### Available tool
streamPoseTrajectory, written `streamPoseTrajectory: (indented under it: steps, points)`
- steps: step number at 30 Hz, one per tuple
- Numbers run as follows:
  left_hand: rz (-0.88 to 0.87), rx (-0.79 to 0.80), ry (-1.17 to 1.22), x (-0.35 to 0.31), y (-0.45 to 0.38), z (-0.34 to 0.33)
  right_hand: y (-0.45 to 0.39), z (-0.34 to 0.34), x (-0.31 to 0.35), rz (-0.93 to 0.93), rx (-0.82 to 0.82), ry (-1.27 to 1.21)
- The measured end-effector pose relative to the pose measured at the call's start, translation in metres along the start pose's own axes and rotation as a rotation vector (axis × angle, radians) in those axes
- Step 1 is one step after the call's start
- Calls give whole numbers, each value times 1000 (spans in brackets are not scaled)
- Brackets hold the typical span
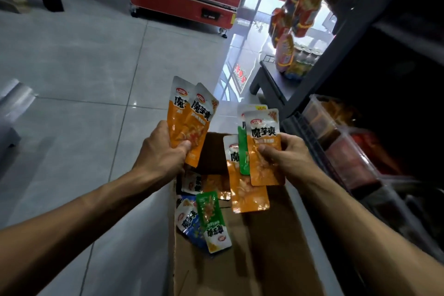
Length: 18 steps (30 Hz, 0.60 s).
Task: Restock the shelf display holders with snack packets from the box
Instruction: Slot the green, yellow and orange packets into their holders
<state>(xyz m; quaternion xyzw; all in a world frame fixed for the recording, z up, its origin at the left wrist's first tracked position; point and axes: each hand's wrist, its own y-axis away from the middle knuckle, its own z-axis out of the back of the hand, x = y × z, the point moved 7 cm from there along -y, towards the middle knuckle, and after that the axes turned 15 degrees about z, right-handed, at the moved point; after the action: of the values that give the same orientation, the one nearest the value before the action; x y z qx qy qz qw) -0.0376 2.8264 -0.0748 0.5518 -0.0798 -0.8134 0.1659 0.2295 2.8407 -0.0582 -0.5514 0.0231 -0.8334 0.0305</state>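
**Sorting packets over the box, holders waiting to the right**

Holding two orange packets [189, 125] upright, the left hand [161, 149] is gripping them near their lower ends, thumb across the front and fingers curled behind. The right hand [286, 154] is pinching a fanned bunch of packets [262, 151], mostly orange with one green among them, long axes running up and down and the lowest one hanging toward the box [264, 259]. Both forearms are reaching forward over the open cardboard box, where a few loose packets [206, 218], green, blue and orange, are lying against its left wall.

The clear display holders [336, 137] are sitting on the dark shelf just right of the right hand, so that hand is the nearer one; I judge its bunch will be going in first, tipped sideways toward the shelf. What the holders contain is too dark to read.
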Motion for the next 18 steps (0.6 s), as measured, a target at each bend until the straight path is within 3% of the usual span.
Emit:
streamPoseTrajectory:
  steps: [6, 12, 18]
  points:
    - [98, 243, 147, -54, 8, -32, -7, 33, 60, -14, -132, -291]
    - [111, 577, 382, -128, 50, -83, 10, 89, 93, -9, -418, -316]
    - [27, 725, 365, -191, 94, -142, 66, 173, 121, -32, -673, -245]
